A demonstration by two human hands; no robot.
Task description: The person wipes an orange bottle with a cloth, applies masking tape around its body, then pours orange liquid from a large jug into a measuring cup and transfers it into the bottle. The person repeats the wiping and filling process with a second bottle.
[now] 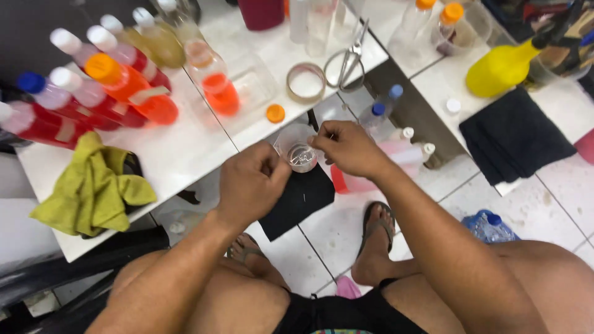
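Beside the near edge of the white table (185, 154), over a black cloth (300, 201) that hangs from that edge, both of the person's hands meet around a small clear plastic cup (298, 151). The left hand (250, 182) is curled closed, its fingertips pinching the cup's near side. The right hand (348, 148) comes in from the other side, thumb and forefinger closed on the cup's rim. The cup tilts its mouth toward the camera, and something thin and pale glints inside; what it is cannot be made out.

On the table beyond the cup lie an orange cap (275, 113), a roll of tape (305, 83) and a pair of scissors (348, 59). Farther left on the table stands a cluster of bottles holding red and orange liquid (117, 93), with a yellow-green rag (93, 185) crumpled at the table's front left corner. Right of the table, on a second white surface, sit a yellow spray bottle (504, 65) and a folded black towel (513, 136). Below the table edge, on the tiled floor (557, 198), more bottles stand near the person's sandalled feet.
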